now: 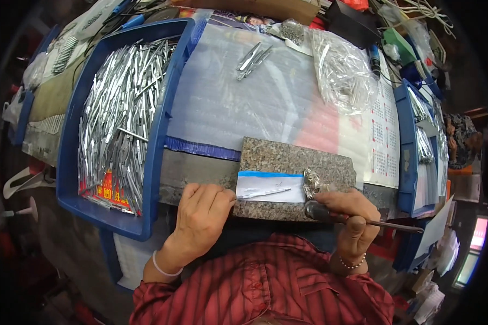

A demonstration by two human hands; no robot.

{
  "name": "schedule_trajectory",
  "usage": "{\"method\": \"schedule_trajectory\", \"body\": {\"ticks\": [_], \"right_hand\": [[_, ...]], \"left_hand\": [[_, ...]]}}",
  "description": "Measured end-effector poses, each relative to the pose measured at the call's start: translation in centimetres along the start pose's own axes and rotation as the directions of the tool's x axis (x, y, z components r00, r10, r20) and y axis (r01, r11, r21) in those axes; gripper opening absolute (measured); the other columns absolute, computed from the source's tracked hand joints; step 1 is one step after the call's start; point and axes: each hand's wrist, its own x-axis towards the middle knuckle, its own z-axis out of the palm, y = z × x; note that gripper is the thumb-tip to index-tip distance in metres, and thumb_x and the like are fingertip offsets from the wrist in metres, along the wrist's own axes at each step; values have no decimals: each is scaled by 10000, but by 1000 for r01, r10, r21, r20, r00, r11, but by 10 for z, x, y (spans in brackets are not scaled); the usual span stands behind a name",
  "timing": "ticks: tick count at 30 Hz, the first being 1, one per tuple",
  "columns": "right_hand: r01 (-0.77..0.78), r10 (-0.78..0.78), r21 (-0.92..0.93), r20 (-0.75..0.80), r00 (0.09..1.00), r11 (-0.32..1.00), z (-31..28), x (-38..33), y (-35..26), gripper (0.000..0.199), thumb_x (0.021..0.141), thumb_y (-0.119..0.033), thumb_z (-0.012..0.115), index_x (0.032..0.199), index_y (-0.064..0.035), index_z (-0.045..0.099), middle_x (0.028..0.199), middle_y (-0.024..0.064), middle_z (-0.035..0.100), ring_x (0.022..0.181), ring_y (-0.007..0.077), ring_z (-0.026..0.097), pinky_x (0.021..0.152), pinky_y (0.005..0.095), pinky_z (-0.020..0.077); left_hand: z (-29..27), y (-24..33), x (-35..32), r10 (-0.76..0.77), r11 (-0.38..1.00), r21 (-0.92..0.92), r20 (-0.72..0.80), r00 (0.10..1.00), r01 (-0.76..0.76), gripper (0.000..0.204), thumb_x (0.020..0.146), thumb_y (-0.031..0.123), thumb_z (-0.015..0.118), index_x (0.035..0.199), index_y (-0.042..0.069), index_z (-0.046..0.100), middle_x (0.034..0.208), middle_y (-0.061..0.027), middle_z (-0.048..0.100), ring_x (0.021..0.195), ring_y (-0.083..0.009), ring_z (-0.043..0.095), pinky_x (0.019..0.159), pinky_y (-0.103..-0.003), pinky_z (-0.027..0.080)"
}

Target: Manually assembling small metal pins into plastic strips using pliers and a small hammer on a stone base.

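A speckled granite block (295,151) lies in front of me, with a white paper pad (249,181) edged in blue on top. Across the paper lies a slim silver rod-like piece (268,193). At the paper's left edge is my left hand (203,214), its fingers curled closed; whatever they pinch is hidden. My right hand (355,219) grips a screwdriver-like tool (396,224) by its dark handle, the handle's butt over the block's near right part and the metal shaft pointing right. Crumpled shiny wrap (311,183) sits beside the paper, near my right fingers.
To the left stands a blue tray (165,119) heaped with slim silver pieces (127,103). Several similar pieces (253,60) lie on the plastic-covered table (217,103). A clear plastic bag (344,70) rests at the back right. Another blue tray (406,146) stands at the right.
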Motion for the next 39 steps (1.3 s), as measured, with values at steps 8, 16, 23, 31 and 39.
{"method": "schedule_trajectory", "body": {"ticks": [8, 16, 23, 31, 39], "right_hand": [[-265, 225, 310, 157, 962, 913, 8, -29, 4, 258, 973, -62, 380, 1195, 5, 491, 1246, 124, 534, 788, 120, 530, 687, 248, 435], [-573, 417, 480, 399, 817, 664, 28, -36, 8, 193, 930, -68, 547, 1094, 31, 574, 901, 77, 657, 581, 46, 504, 499, 186, 398], [-613, 465, 529, 400, 790, 586, 35, -45, 6, 114, 888, -17, 605, 991, 30, 603, 823, 101, 676, 614, 64, 600, 485, 168, 436], [-632, 484, 510, 406, 775, 583, 37, -49, 9, 116, 882, -22, 612, 984, 31, 604, 794, 108, 685, 584, 49, 578, 474, 164, 426], [-602, 408, 415, 467, 785, 683, 52, -51, -1, 74, 856, 5, 618, 917, 46, 620, 800, 86, 674, 749, 132, 669, 642, 228, 513]], "left_hand": [[-19, 25, -20, -99, 994, -39, -38, 994, 98, 202, 720, -29, 675, 884, 31, 574, 821, -83, 574, 750, -264, 566, 699, -385, 403], [-32, 53, -34, -127, 989, -88, -80, 989, 120, 196, 715, -25, 693, 876, 33, 598, 810, -94, 592, 737, -256, 585, 703, -378, 424], [-28, 58, -40, -199, 960, -208, -40, 979, 187, 185, 727, -38, 684, 880, 23, 600, 819, -101, 618, 751, -266, 595, 704, -365, 449], [-25, 60, -41, -305, 906, -307, 5, 952, 292, 149, 774, -12, 657, 913, 23, 613, 835, -98, 629, 751, -268, 603, 688, -344, 438], [-25, 54, -61, -356, 746, -470, 317, 879, 471, 115, 848, 58, 612, 950, 10, 637, 818, -104, 611, 730, -250, 594, 649, -337, 445]]}}
